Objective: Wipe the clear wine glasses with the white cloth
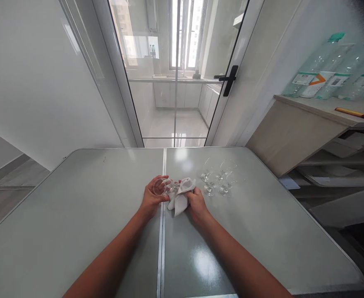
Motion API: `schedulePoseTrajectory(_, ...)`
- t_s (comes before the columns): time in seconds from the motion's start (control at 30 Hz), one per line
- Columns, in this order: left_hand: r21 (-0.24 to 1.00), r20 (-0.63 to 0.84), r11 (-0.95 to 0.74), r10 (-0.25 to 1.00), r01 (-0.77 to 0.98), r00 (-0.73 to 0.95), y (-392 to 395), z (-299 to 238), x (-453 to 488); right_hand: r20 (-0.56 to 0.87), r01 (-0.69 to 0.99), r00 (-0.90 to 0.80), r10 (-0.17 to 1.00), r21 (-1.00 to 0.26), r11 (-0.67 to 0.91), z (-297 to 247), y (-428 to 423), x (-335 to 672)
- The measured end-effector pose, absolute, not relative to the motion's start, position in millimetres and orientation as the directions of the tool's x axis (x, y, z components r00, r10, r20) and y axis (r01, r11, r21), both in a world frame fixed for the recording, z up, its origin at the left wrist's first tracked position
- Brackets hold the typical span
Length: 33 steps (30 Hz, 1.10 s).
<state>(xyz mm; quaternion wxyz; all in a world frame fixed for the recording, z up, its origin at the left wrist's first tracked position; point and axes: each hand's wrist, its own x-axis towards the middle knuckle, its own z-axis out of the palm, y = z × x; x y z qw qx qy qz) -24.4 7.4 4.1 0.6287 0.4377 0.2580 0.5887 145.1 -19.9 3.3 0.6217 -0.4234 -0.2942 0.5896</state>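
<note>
Near the middle of the table, my left hand (152, 196) is closed around the bowl of a clear wine glass (160, 187), which lies on its side in the air with its rim to the left. My right hand (197, 200) grips a white cloth (182, 199), bunched over the stem and foot end of that glass. The cloth hides most of the foot, and a loose corner hangs down. Just right of my right hand, several clear stemmed glasses (209, 189) stand upright in a close group.
The grey table (113, 236) has a metal seam running front to back. Beyond it is a glass door (176, 82) with a black handle (229, 78). At the right, a wooden shelf unit (312, 124) holds several plastic bottles (309, 78) and a yellow-red stick-like packet (354, 113).
</note>
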Motion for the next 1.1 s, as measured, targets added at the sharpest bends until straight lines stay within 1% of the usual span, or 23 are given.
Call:
schedulePoseTrajectory(0.1,0.854,0.186,-0.05,0.959,-0.517,0.215,5.9,5.3,-23.5,-0.113,-0.413,0.074,0.991,-0.908,-0.073,1.6,-20.4,144.7)
schedulePoseTrajectory(0.2,0.851,0.191,-0.038,0.951,-0.524,0.242,5.5,3.2,-22.3,-0.129,-0.325,0.131,0.983,-0.942,-0.08,-2.1,-20.4,147.3)
schedulePoseTrajectory(0.3,0.823,0.191,-0.055,0.965,-0.565,0.183,9.1,-0.6,-25.4,-0.159,-0.35,0.213,0.964,-0.934,-0.076,-3.6,-19.4,150.5)
schedulePoseTrajectory(0.4,0.769,0.171,-0.056,0.978,-0.637,0.121,14.7,-3.5,-32.4,-0.205,-0.401,0.358,0.911,-0.915,-0.048,-4.5,-17.2,153.8)
schedulePoseTrajectory(0.47,0.756,0.161,-0.047,0.98,-0.653,0.116,16.4,-3.9,-35.3,-0.217,-0.403,0.428,0.877,-0.915,-0.03,-5.5,-15.8,155.0)
schedulePoseTrajectory(0.53,0.77,0.164,-0.038,0.976,-0.637,0.141,15.0,-2.6,-34.8,-0.19,-0.375,0.436,0.88,-0.927,-0.015,-5.1,-15.3,154.5)
schedulePoseTrajectory(0.6,0.793,0.169,-0.025,0.969,-0.609,0.179,11.5,-0.2,-31.4,-0.17,-0.388,0.374,0.912,-0.922,-0.013,-0.6,-16.4,152.2)
schedulePoseTrajectory(0.63,0.804,0.168,-0.02,0.967,-0.594,0.194,9.8,1.2,-29.4,-0.177,-0.428,0.32,0.931,-0.904,-0.025,3.8,-17.5,150.9)
schedulePoseTrajectory(0.7,0.82,0.165,-0.026,0.967,-0.572,0.193,7.5,3.6,-26.0,-0.211,-0.546,0.176,0.962,-0.834,-0.083,15.8,-20.7,149.2)
schedulePoseTrajectory(0.77,0.821,0.166,-0.052,0.974,-0.569,0.151,7.9,5.0,-24.7,-0.211,-0.624,0.005,0.977,-0.765,-0.162,29.1,-24.3,149.6)
schedulePoseTrajectory(0.87,0.813,0.17,-0.086,0.981,-0.577,0.094,11.1,4.4,-25.9,-0.182,-0.626,-0.214,0.96,-0.729,-0.278,41.1,-28.2,152.0)
schedulePoseTrajectory(0.9,0.812,0.171,-0.089,0.981,-0.577,0.089,12.0,3.7,-26.5,-0.191,-0.608,-0.241,0.952,-0.734,-0.301,41.6,-28.7,152.5)
schedulePoseTrajectory(0.93,0.813,0.171,-0.088,0.981,-0.576,0.091,12.4,2.9,-27.0,-0.203,-0.588,-0.233,0.951,-0.75,-0.304,40.3,-28.9,152.5)
schedulePoseTrajectory(1.03,0.822,0.165,-0.071,0.979,-0.565,0.117,10.5,1.3,-27.0,-0.205,-0.516,-0.106,0.973,-0.825,-0.23,30.5,-28.0,151.6)
schedulePoseTrajectory(1.1,0.83,0.166,-0.059,0.976,-0.555,0.144,7.7,1.8,-25.8,-0.175,-0.478,-0.068,0.982,-0.858,-0.186,22.7,-26.3,151.9)
